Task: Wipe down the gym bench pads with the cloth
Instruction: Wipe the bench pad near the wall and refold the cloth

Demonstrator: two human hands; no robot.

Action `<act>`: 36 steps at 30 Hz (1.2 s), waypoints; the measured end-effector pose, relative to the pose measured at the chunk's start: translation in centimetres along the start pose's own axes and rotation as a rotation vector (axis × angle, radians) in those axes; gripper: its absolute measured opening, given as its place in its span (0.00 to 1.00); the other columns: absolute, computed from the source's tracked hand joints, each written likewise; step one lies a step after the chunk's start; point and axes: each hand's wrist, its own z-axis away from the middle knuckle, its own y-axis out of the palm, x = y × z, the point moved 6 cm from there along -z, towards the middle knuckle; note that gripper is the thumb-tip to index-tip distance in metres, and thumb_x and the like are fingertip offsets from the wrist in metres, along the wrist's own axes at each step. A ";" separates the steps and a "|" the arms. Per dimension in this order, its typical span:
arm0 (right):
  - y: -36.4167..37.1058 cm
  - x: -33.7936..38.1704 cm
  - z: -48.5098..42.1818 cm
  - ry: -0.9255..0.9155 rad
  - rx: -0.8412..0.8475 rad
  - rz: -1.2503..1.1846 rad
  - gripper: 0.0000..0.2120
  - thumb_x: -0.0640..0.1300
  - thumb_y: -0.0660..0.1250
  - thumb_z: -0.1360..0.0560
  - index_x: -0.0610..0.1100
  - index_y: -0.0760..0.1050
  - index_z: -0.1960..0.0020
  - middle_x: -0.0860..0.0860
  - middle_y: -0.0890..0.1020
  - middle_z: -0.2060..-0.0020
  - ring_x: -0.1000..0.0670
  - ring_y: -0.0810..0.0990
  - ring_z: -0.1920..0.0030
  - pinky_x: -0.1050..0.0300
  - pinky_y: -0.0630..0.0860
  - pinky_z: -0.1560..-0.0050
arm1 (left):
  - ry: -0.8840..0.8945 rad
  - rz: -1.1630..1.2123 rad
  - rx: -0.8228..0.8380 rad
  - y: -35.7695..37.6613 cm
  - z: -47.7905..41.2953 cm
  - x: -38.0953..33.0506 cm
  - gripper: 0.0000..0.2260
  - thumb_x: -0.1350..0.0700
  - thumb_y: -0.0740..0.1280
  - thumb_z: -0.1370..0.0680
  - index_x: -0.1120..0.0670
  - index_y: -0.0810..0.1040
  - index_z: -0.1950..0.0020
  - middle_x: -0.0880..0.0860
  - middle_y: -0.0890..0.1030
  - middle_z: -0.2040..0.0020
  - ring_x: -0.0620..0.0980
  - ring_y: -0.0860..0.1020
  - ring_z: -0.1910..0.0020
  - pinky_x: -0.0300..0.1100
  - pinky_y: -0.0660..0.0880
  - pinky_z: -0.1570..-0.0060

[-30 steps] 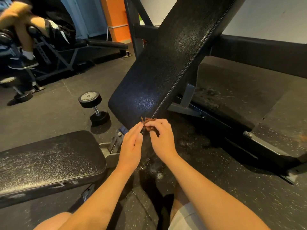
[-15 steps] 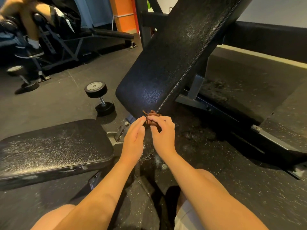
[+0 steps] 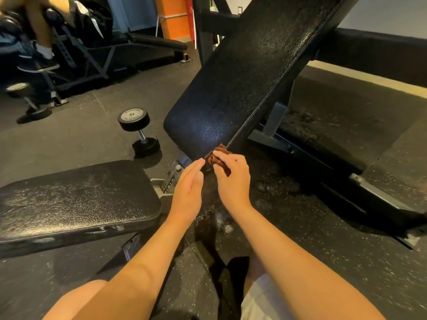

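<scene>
Nearest to the person, the left hand (image 3: pixel 188 190) is held flat, with the fingers straight and together, and nothing is gripped by it. Its fingertips reach just beside the cloth; whether it is touched by them cannot be told. Just right of it, the right hand (image 3: pixel 233 179) is curled, and the brown cloth (image 3: pixel 218 155) is pinched in a small bunch between its thumb and fingers. The cloth is pressed to the lower corner of the inclined back pad (image 3: pixel 242 84), directly beyond the right fingertips, where the seam (image 3: pixel 255 112) ends.

The step in hand seems to be the wiping of this lower edge. It is probably done better if the cloth is opened out, so that more surface is covered at once. The seam should be followed with firm pressure, because dirt is likely collected there. Long overlapping strokes can then be led up the pad, away from both hands.

Left of the left hand the seat pad (image 3: pixel 76 199) is seen, with pale streaks on its top and front edge; it appears not yet cleaned. Beyond the left hand a dumbbell (image 3: pixel 138 132) stands on the floor (image 3: pixel 80 125), apart from both pads, and need not be moved.
</scene>
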 end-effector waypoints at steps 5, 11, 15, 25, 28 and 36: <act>0.1 -0.4 1.2 0.136 0.186 -0.214 0.14 0.46 0.66 0.20 0.60 0.78 0.38 0.60 0.77 0.43 0.61 0.76 0.42 0.60 0.76 0.38 | 0.051 -0.021 -0.060 0.1 0.4 0.6 0.16 0.52 0.55 0.14 0.44 0.67 0.26 0.42 0.68 0.26 0.39 0.64 0.26 0.45 0.61 0.24; -0.5 0.7 3.0 0.284 0.286 -0.546 0.16 0.43 0.57 0.15 0.55 0.77 0.33 0.57 0.82 0.41 0.57 0.81 0.41 0.53 0.81 0.42 | 0.057 -0.024 -0.035 1.2 0.8 -0.4 0.19 0.52 0.57 0.14 0.43 0.65 0.23 0.44 0.65 0.23 0.43 0.62 0.24 0.44 0.61 0.26; -1.4 1.0 2.0 0.261 0.333 -0.479 0.13 0.43 0.57 0.16 0.55 0.78 0.39 0.56 0.83 0.45 0.53 0.83 0.44 0.54 0.82 0.49 | 0.125 -0.090 -0.222 -1.1 -0.2 -2.0 0.15 0.58 0.58 0.15 0.49 0.74 0.30 0.49 0.75 0.33 0.31 0.70 0.37 0.26 0.65 0.35; -3.0 -0.2 -0.7 0.182 0.043 -0.198 0.14 0.46 0.62 0.18 0.61 0.72 0.36 0.62 0.74 0.40 0.65 0.73 0.43 0.64 0.71 0.39 | 0.117 -0.315 -0.243 1.8 -3.1 -2.4 0.19 0.48 0.58 0.15 0.47 0.69 0.24 0.47 0.65 0.25 0.49 0.60 0.30 0.44 0.65 0.31; -3.0 -0.2 -0.4 0.198 0.060 -0.222 0.13 0.45 0.62 0.18 0.62 0.72 0.39 0.65 0.74 0.43 0.64 0.74 0.44 0.60 0.73 0.37 | 0.163 -0.361 -0.253 0.8 -2.3 -2.3 0.18 0.52 0.60 0.16 0.51 0.73 0.26 0.49 0.69 0.28 0.41 0.62 0.37 0.27 0.62 0.36; -2.2 -0.8 0.5 0.227 0.061 -0.194 0.12 0.44 0.62 0.18 0.59 0.74 0.38 0.61 0.75 0.40 0.63 0.74 0.44 0.62 0.70 0.39 | 0.211 -0.393 -0.159 -0.8 -0.1 -0.5 0.16 0.56 0.61 0.16 0.51 0.75 0.28 0.49 0.73 0.31 0.47 0.69 0.32 0.41 0.66 0.31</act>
